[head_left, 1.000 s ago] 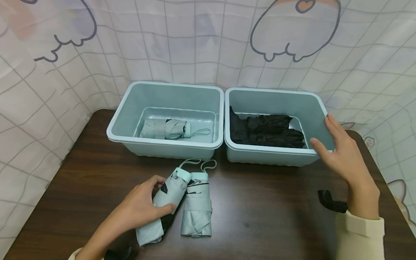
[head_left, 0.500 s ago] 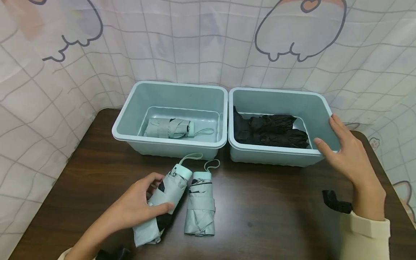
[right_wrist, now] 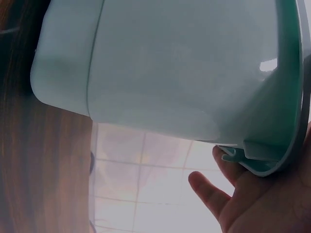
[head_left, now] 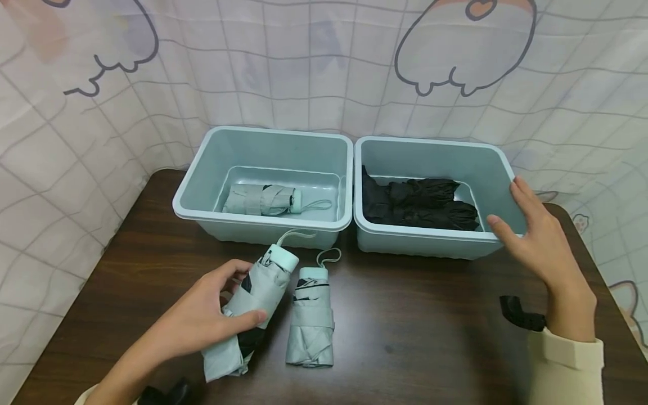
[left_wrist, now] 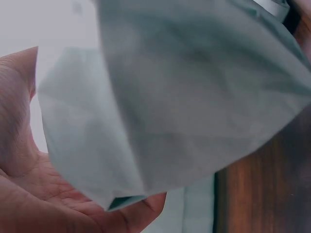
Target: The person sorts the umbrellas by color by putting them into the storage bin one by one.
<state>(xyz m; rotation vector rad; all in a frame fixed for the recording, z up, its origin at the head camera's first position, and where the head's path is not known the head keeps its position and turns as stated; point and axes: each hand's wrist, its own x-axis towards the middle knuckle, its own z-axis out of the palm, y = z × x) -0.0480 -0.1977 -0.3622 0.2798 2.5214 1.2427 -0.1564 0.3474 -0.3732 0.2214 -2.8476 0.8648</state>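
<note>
My left hand (head_left: 202, 315) grips a folded pale green umbrella (head_left: 265, 284), tilted with its mint cap and cord loop toward the bins. In the left wrist view its loose grey-green fabric (left_wrist: 194, 111) covers much of the hand. A second pale green folded umbrella (head_left: 310, 329) lies on the table just right of it. My right hand (head_left: 547, 247) rests at the front right corner of the right bin (head_left: 420, 243), thumb over the front rim and fingers along the side. The right wrist view shows extended fingers (right_wrist: 209, 191) beneath that bin's rim.
The left bin (head_left: 263, 221) stands against the right one and contains another pale green umbrella (head_left: 258, 199). Black folded fabric bundles (head_left: 425, 194) lie inside the right bin. A printed grid curtain (head_left: 324, 73) hangs right behind both, at the dark wooden table's (head_left: 405, 337) back edge.
My left hand has shifted a little left with its umbrella, whose cap end has risen and moved apart from the umbrella beside it. The right hand stays at the bin corner.
</note>
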